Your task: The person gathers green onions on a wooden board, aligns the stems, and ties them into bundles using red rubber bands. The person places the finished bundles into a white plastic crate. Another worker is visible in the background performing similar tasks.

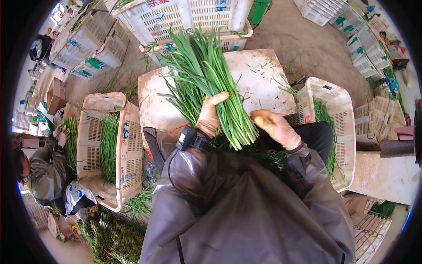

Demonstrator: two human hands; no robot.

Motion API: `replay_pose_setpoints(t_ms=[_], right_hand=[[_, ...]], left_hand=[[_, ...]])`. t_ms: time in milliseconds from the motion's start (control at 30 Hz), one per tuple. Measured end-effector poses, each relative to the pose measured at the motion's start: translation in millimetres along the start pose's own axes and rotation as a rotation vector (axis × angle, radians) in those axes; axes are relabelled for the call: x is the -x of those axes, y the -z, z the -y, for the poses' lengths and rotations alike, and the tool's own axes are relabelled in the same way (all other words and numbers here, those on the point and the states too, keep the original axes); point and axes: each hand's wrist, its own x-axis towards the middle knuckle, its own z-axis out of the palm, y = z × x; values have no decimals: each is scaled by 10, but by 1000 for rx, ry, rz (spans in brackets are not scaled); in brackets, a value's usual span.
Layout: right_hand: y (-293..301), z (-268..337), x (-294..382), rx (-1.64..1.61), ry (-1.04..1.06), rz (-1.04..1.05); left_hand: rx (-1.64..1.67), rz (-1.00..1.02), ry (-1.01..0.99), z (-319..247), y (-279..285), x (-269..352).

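A thick bunch of garlic chives (216, 82) lies slantwise over the white board (260, 76) before me. Its pale cut ends point toward my lap, and the green tips reach the board's far side. My left hand (211, 112), in a thin glove, is wrapped around the bunch, its thumb across the stalks. More leaves show beneath and to the left of that grip. Just right of the stalk ends, my gloved right hand (275, 127) is held apart from them, fingers partly curled, with nothing visible in it.
A white plastic crate (128, 158) with chives stands left of the board, another crate (343, 132) right. Stacked crates (184, 19) rise beyond the board. A co-worker (49, 168) handles chives at far left. A heap of chives (112, 237) lies at lower left.
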Motion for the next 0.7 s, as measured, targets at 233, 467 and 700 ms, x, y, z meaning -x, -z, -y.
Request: replay_pose_setpoints(t_ms=[233,467,700], right_hand=[[-354,512,-328,245,206,-550],[-363,937,-824,686,442,-482],[-260,819,-932,384,332,-379]], left_hand=[[0,3,62,156,-59,30],[63,84,93,261,-154,16],[-24,72,51,264,-146,64]])
